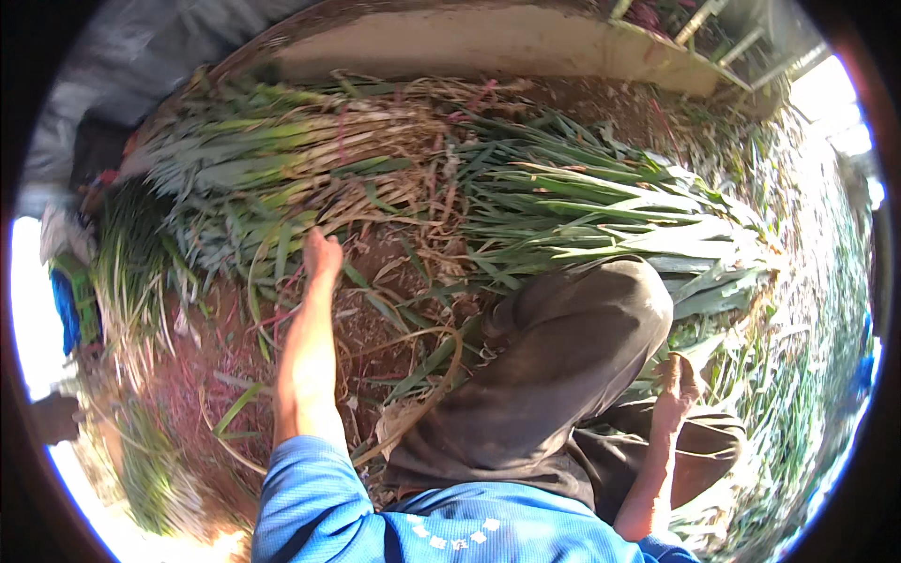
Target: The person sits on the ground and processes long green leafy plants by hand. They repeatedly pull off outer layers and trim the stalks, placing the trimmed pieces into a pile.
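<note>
My left hand (324,252) reaches forward to the near edge of a heap of long green onions (281,155). Its fingertips meet the leaves there, and whether they grip anything is hidden. The heap's pale, dry stem ends point right. My right hand (680,386) is low beside my bent knee, over leaves and near a second pile of broad-leaved green onions (619,204). That pile's leaf tips point left, its pale ends right. I cannot make out anything held in the right hand, whose fingers look partly bent.
Dry leaf scraps and pink strips (218,380) litter the earth floor. A thin curved pale band (454,352) loops near my leg. Slimmer onion bundles (137,274) lie left. Beyond are a low pale wall (457,46) and a slatted frame (704,42). More onions (781,394) spread right.
</note>
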Demonstrator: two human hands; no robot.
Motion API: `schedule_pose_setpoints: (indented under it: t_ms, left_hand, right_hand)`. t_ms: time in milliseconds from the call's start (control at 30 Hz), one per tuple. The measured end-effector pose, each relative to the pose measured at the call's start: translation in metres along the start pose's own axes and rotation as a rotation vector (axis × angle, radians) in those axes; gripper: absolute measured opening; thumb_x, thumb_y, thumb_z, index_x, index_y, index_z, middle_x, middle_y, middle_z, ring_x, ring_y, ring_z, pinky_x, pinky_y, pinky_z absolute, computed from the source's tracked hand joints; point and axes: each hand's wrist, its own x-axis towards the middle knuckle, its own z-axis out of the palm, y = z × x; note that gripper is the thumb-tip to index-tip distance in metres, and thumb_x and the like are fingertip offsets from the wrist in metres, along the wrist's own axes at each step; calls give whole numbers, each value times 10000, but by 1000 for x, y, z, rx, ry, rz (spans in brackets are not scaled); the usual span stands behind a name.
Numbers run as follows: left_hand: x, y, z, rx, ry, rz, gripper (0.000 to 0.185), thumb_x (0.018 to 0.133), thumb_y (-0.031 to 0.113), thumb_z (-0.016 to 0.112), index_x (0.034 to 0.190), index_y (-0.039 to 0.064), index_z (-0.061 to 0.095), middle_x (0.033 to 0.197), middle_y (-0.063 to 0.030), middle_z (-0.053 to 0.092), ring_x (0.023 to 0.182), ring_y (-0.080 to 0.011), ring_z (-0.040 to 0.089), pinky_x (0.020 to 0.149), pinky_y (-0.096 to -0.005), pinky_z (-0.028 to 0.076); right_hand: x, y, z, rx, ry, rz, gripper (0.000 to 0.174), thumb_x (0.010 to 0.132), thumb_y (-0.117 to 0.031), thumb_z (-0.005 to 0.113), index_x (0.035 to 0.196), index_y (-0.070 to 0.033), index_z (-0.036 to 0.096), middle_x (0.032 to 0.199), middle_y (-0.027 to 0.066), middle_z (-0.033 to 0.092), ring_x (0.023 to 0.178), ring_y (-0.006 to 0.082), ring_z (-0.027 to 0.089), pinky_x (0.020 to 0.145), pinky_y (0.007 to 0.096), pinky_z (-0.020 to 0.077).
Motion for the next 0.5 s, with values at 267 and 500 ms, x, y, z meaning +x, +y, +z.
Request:
schedule_pose_setpoints:
  t_ms: [267, 500]
  left_hand:
    - [110, -11, 86, 61, -450, 91, 915, 825, 521, 785, 1442, -70, 457, 1449, -277, 506, 1317, -428, 505, 1076, -512, 444]
    - [58, 58, 39, 596, -160, 186, 400, 1078, 345, 483, 1176, -3, 656, 1088, -192, 682, 945, -346, 663, 793, -461, 550]
  right_hand:
    - [7, 9, 17, -217, -44, 126, 148, 982, -103, 661, 1101, -21, 693, 852, -6, 660, 759, 82, 557, 693, 259, 481]
    - [5, 5, 24, -160, -71, 58, 121, 977, -87, 642, 1037, 10, 682, 793, 53, 665, 729, 84, 561, 657, 287, 490]
